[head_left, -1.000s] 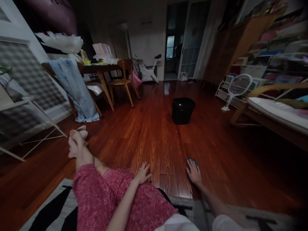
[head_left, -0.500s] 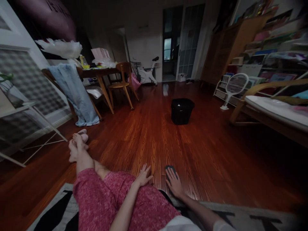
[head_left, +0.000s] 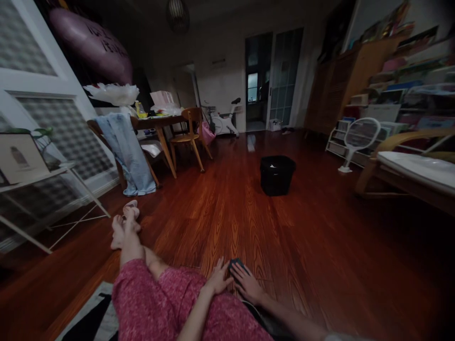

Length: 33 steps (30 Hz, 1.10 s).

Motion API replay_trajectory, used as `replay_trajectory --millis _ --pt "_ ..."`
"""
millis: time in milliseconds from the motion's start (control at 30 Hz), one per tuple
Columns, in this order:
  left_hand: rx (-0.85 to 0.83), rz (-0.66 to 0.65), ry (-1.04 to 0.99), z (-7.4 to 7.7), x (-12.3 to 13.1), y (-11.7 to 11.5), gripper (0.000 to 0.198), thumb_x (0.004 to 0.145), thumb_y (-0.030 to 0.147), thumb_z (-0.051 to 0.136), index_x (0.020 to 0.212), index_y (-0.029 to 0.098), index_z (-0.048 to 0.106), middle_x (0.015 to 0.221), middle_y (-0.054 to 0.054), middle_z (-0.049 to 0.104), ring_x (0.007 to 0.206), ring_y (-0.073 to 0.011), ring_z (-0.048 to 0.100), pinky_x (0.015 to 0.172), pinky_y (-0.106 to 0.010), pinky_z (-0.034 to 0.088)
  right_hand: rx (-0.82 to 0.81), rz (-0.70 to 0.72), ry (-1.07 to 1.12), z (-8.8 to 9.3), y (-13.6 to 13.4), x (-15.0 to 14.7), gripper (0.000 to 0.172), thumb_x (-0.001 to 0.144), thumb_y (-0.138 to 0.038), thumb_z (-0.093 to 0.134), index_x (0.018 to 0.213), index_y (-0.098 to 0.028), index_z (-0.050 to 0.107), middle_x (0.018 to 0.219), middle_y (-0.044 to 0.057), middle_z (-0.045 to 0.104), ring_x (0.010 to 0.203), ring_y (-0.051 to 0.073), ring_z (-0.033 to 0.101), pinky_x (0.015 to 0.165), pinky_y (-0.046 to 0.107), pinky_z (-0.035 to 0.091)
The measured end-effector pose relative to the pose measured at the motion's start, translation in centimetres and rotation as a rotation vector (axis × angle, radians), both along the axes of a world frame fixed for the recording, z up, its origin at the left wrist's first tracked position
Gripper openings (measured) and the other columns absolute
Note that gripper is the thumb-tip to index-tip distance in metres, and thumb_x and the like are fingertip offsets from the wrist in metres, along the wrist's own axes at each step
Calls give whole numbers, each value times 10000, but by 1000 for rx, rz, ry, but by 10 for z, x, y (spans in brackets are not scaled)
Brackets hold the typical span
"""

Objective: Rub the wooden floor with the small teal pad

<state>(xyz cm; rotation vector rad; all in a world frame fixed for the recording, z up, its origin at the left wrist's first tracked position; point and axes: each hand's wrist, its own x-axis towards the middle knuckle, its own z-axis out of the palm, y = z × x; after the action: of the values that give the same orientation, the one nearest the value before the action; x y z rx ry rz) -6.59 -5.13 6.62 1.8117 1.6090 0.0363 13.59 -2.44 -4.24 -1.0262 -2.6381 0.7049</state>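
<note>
My left hand [head_left: 217, 280] rests at the edge of my thigh in pink-red patterned trousers [head_left: 185, 289]. Its fingers are stretched out and apart, holding nothing, and their tips come close to a small dark flat thing [head_left: 234, 263]. That thing lies on the reddish wooden floor [head_left: 231, 222], and its kind is not clear; it may be a cloth. My right hand [head_left: 247, 283] presses down over it with long, nearly flat fingers, covering most of it. Beside my right wrist a dark curved edge [head_left: 254, 310] shows, partly hidden by the forearm.
A black bin [head_left: 277, 176] stands on the floor ahead. At left are a dining table [head_left: 156, 122], a chair [head_left: 188, 135] draped jeans [head_left: 128, 156] hang near, and a white-legged stand [head_left: 83, 189]. A wooden armchair [head_left: 369, 166] and a white racket [head_left: 360, 135] are at right.
My right hand has slid left across the floor, the dark thing moving with it, and is now close to my left hand. The camera view has tilted up and turned slightly left.
</note>
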Motion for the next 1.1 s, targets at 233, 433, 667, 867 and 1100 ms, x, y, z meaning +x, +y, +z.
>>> replay_trajectory --millis 233,433,667,867,1100 --pt "-11 1 8 6 2 -3 862 881 585 493 1591 172 231 1690 -117 11 1552 -257 -9 1254 -425 91 22 -105 -68 -9 -56 63 568 1038 -409 281 1585 -370 134 1673 -39 183 1545 186 149 1260 465 165" --pt "-16 2 16 14 1 -7 838 885 530 484 1591 157 229 1691 -111 16 1553 -251 -14 1254 -410 99 84 -205 -139 -4 -18 29 612 1005 -378 332 1589 -333 156 1677 -25 181 1550 177 115 1258 452 129" --pt "-18 14 -1 13 2 -7 840 867 503 490 1589 155 236 1690 -102 5 1551 -253 -15 1255 -413 108 61 -395 -182 7 55 -32 620 985 -358 299 1591 -258 215 1668 42 213 1545 222 155 1243 516 126" --pt "-12 15 -11 9 3 -5 842 870 521 492 1589 162 240 1691 -102 3 1550 -248 -8 1257 -402 105 35 -179 -97 -2 22 -3 620 994 -427 328 1590 -287 223 1673 20 204 1547 221 141 1256 479 125" --pt "-21 -4 7 13 2 -7 820 896 520 489 1593 179 223 1689 -114 4 1551 -245 -13 1252 -431 107 86 -310 -125 -8 -15 143 589 1002 -451 276 1580 -340 255 1655 7 286 1533 190 206 1246 478 181"
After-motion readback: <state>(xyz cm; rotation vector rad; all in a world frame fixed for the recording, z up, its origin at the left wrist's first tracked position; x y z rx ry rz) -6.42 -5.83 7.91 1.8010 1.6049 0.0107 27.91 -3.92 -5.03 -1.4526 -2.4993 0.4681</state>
